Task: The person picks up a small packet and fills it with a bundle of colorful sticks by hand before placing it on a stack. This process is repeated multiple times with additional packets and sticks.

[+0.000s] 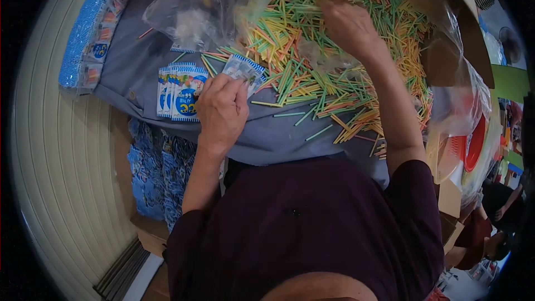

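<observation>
Well left of the stick pile [395,28] lies a clear bag of blue packets [92,36], and lower, left of the pile, hang more blue packets [147,170]. Nearer the pile, on the grey cloth [273,144], an overlapping row of printed packets [186,97] lies just beside the left hand [222,106]. A crumpled clear plastic bag [192,3] sits at the pile's upper left. The left hand's thumb and fingers are clamped on a single packet [239,66] at the pile's left edge. The right hand [351,25] reaches over the pile's middle, fingertips among the sticks; I cannot tell whether they grip any. Right of the pile stands a red basket [475,145].
</observation>
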Demonstrator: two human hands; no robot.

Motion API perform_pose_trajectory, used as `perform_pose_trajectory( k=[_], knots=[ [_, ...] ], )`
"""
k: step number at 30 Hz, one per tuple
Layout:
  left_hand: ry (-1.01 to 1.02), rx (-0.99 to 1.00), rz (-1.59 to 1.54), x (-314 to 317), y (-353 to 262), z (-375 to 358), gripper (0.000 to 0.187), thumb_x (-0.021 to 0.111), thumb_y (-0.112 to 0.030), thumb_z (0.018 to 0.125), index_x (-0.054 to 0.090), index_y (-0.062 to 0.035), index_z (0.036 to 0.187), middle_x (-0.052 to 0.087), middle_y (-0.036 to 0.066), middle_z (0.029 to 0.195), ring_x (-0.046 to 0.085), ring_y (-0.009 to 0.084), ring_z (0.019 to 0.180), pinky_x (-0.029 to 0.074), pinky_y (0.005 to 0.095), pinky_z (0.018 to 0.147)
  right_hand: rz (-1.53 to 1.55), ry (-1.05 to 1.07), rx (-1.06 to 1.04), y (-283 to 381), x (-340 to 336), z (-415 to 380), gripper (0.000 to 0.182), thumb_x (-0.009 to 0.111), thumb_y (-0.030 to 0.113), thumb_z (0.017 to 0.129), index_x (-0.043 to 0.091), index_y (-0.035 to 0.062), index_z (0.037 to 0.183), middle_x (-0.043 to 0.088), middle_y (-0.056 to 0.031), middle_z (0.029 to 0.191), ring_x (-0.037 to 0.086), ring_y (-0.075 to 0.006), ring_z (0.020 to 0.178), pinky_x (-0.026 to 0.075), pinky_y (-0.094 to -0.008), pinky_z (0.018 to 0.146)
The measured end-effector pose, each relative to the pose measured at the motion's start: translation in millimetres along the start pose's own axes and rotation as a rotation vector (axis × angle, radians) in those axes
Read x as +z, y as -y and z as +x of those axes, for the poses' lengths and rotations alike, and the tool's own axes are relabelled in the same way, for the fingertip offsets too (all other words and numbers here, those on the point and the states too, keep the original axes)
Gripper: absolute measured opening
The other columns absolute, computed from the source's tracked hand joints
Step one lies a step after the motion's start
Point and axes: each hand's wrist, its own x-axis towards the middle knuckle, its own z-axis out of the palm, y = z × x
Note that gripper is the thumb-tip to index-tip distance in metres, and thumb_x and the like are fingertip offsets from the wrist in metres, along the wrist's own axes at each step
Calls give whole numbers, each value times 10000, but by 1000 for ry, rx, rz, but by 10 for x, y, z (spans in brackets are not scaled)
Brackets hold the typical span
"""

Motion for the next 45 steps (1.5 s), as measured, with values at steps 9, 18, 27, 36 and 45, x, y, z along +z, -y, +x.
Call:
perform_pose_trajectory(
  k=[9,18,27,36,45],
  knots=[
    [-59,108,154,23,-37,-130,171,690,18,751,695,-41,911,621,75,842,595,296,783,482,386,668,-306,-179,-138,227,397,309,224,582,82,764,673,55,967,551,-147,1099,481,-330,1120,382,-550,863],
    [-43,95,60,13,49,-52,164,661,43,741,700,-10,891,616,88,859,589,294,812,480,392,710,-201,-280,105,-44,130,155,178,567,88,779,680,36,906,595,-159,1067,559,-316,1004,415,-525,799],
    [36,90,135,-87,-56,-117,144,662,11,763,694,-1,903,608,104,886,581,304,850,473,396,731,1165,-266,386,-432,183,-219,149,606,196,932,642,51,934,404,57,589,322,-36,484,242,-276,449],
    [20,154,-40,-128,36,-19,137,685,12,752,700,-23,884,592,103,828,573,299,807,467,377,747,1197,-194,438,-218,35,-242,359,512,383,1007,672,63,981,495,14,637,442,-103,600,397,-328,593],
    [125,-43,-105,-160,77,-60,168,721,-30,836,700,45,985,597,93,770,560,175,676,441,290,624,370,-228,26,-222,431,-393,404,540,520,943,731,205,1110,461,-142,1409,346,-360,1324,254,-551,1082]
  ],
)
